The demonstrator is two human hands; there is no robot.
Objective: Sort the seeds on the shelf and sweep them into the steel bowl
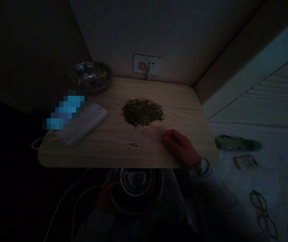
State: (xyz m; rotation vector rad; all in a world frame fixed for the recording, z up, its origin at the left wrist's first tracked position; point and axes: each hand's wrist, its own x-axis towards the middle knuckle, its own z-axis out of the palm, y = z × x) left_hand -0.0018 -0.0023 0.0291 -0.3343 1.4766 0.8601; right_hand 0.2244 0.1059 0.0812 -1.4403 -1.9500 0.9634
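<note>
My right hand (180,146) rests over the right part of the wooden tabletop, its fingertips pinched on a thin, pale, see-through sheet (152,133). The sheet looks blurred, and I cannot make out its material. Just beyond it lies a loose pile of small dark grains (142,112). A few stray grains (133,144) sit apart, nearer the front edge. Below the tabletop, at my lap, my left hand (108,195) grips the left side of a round bowl (135,205). Inside the bowl a smaller round shape with a bright rim shows; dim light hides the rest.
A shiny metal bowl (90,77) stands at the back left. A white power strip (83,124) lies in front of it, beside a pixelated bright screen (65,112). A wall socket (147,64) holds a plug. Glasses (262,213) and a green case (238,143) lie at right.
</note>
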